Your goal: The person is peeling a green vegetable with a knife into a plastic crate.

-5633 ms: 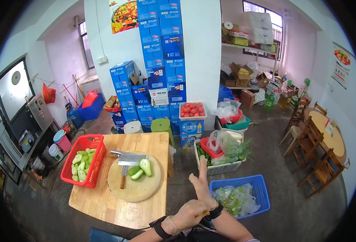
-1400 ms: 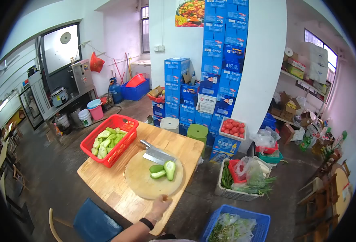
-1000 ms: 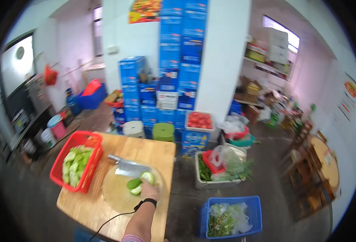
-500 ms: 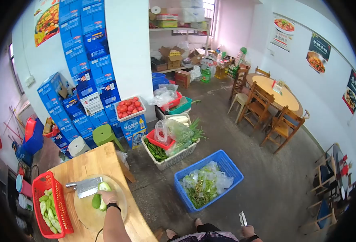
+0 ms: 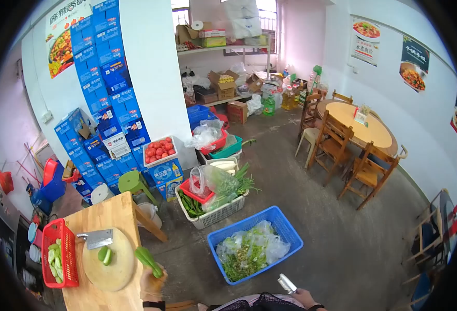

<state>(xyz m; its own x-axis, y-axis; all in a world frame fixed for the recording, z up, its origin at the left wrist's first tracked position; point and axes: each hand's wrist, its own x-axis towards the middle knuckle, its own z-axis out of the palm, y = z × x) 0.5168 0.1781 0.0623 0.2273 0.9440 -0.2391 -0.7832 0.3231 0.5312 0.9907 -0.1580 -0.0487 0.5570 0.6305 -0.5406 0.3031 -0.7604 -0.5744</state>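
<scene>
My left hand (image 5: 153, 284) is closed around the lower end of a long green gourd (image 5: 147, 260), held up just past the right side of the round cutting board (image 5: 109, 277). Green gourd pieces (image 5: 105, 255) lie on that board. Behind them rests a cleaver (image 5: 99, 238), its blade flat and its handle pointing left. My right hand (image 5: 305, 298), low in front of my body, grips a silvery vegetable peeler (image 5: 287, 284) that points up and left. A red basket (image 5: 71, 259) of pale green gourd pieces (image 5: 55, 262) stands at the table's left.
On the floor ahead sits a blue crate (image 5: 296, 243) with leafy greens and plastic bags. Beyond it is a white crate (image 5: 213, 218) of vegetables. Tomatoes (image 5: 159, 150) sit on a blue box. A round dining table (image 5: 360, 124) with chairs stands at the right rear.
My left hand has lifted a gourd off the board and moved right past its edge. The peeler in my right hand has shifted left and tilted. The view has turned slightly.
</scene>
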